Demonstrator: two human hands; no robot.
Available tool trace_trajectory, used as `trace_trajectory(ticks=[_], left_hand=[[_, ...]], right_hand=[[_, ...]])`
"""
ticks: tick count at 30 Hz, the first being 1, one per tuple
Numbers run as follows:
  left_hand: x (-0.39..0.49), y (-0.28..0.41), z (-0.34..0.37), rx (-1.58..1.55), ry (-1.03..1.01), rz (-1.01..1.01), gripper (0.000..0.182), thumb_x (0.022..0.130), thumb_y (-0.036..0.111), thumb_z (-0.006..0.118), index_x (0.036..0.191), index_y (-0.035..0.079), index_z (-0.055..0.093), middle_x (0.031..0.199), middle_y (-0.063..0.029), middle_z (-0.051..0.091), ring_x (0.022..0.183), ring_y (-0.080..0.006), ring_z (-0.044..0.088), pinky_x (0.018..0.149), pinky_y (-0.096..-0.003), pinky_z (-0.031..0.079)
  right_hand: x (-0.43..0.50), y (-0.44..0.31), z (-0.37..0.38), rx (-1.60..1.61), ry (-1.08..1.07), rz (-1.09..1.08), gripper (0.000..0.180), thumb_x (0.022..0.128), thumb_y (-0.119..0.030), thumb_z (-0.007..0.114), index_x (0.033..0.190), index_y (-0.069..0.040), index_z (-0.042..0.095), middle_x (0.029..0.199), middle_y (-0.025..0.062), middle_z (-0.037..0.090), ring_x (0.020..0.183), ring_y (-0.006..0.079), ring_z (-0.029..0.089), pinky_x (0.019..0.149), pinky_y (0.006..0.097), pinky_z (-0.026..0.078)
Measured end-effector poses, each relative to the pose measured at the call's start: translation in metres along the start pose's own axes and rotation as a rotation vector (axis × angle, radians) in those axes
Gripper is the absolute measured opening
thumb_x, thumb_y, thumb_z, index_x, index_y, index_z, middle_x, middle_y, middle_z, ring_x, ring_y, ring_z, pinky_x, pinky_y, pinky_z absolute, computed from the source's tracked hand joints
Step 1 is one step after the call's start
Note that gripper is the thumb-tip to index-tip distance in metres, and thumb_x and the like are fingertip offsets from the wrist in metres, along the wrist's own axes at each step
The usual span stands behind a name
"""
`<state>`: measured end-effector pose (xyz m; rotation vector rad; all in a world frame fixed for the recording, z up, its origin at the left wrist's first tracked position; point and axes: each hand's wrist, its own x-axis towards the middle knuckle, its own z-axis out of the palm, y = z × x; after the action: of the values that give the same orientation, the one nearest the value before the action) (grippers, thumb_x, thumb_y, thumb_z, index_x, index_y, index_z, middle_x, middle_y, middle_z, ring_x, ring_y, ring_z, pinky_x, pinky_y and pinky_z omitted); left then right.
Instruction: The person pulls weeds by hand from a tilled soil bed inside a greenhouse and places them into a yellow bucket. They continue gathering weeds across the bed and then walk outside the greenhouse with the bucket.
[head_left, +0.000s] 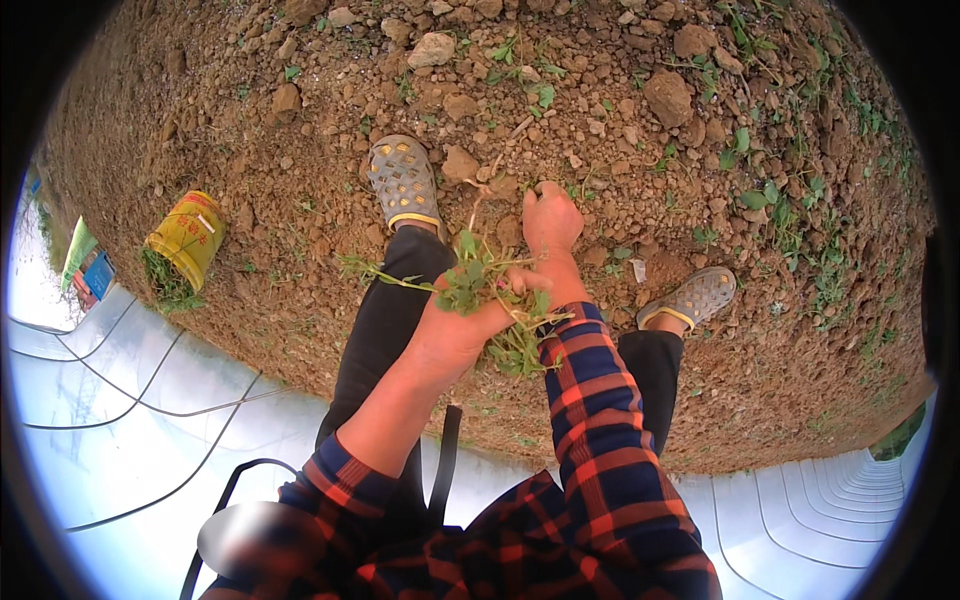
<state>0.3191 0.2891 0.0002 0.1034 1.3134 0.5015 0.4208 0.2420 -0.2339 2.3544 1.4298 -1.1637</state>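
A loose bunch of pulled green weeds (465, 289) with leafy stems and pale roots lies in my left hand (480, 319), whose fingers are closed around it. One long root (475, 206) trails forward from the bunch over the soil. Just beyond it, my right hand (553, 219) is down at the brown, cloddy soil (517, 157), its fingers curled. Whether those fingertips pinch a small plant is too hidden to tell. Small green sprouts (589, 184) grow close to the right hand.
A yellow plastic bucket (196, 232) bearing writing lies tipped at the left, cut greens (169, 277) at its mouth. My clogs (403, 180) stand apart on the soil. Taller weeds (787, 217) spread on the right. Ribbed plastic film (150, 420) curves behind me. Clods (667, 97) lie ahead.
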Motion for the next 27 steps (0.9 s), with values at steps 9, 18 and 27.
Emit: trace_trajectory(ticks=[9,18,27], left_hand=[[-0.002,-0.001,0.000,0.001,-0.034,-0.056,0.021,0.085,0.004,0.067,0.104,0.002,0.058,0.090,-0.0092,0.064,0.087,-0.0232,0.066,0.082,-0.0395,0.053],[-0.002,0.005,0.002,-0.040,-0.017,-0.074,0.017,0.085,0.004,0.071,0.099,0.004,0.062,0.090,-0.0033,0.067,0.086,-0.0127,0.063,0.077,-0.0301,0.051],[0.005,0.008,0.008,0.070,0.175,0.048,0.019,0.086,0.000,0.069,0.103,0.003,0.062,0.100,-0.0035,0.067,0.088,-0.0113,0.062,0.079,-0.0288,0.051]], right_hand=[[-0.016,0.033,-0.041,0.480,0.084,0.101,0.012,0.088,-0.012,0.064,0.081,-0.003,0.065,0.069,0.0143,0.063,0.056,0.0256,0.060,0.052,0.0393,0.047],[0.025,0.023,-0.047,0.183,0.060,0.233,0.030,0.090,-0.024,0.073,0.086,0.003,0.059,0.064,0.0126,0.060,0.054,0.0244,0.059,0.052,0.0392,0.051],[0.002,0.016,-0.084,0.819,-0.116,0.171,0.020,0.094,-0.016,0.063,0.093,0.003,0.069,0.066,0.0107,0.064,0.054,0.0159,0.063,0.051,0.0311,0.048]])
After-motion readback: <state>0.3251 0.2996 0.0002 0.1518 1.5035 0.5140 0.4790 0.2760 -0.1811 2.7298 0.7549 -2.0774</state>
